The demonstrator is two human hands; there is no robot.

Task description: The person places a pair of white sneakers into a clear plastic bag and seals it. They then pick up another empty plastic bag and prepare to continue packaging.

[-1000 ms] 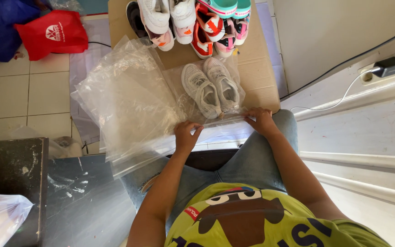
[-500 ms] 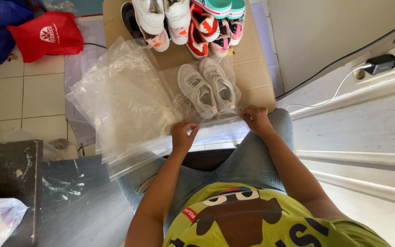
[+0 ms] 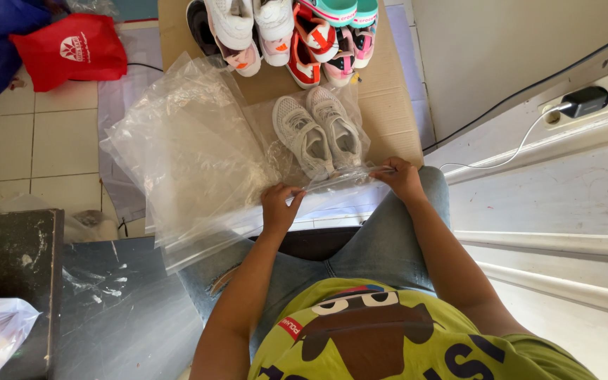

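Since a second ago, your hands slid a bit apart along the bag's near edge. Your left hand (image 3: 281, 206) pinched the edge of the clear bag (image 3: 318, 151) with bent fingers. Your right hand (image 3: 401, 177) pinched that same edge farther right. The grey shoes (image 3: 316, 130) lay side by side inside the bag, on the brown cardboard (image 3: 388, 105), just below a row of bright shoes (image 3: 297, 35). A pile of empty clear bags (image 3: 184, 155) lay to the left.

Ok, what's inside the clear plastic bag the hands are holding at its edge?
Inside the clear bag lies a pair of light grey sneakers, side by side. The left hand and right hand pinch its near edge. Brown cardboard shows beneath; the sneakers' soles are hidden.
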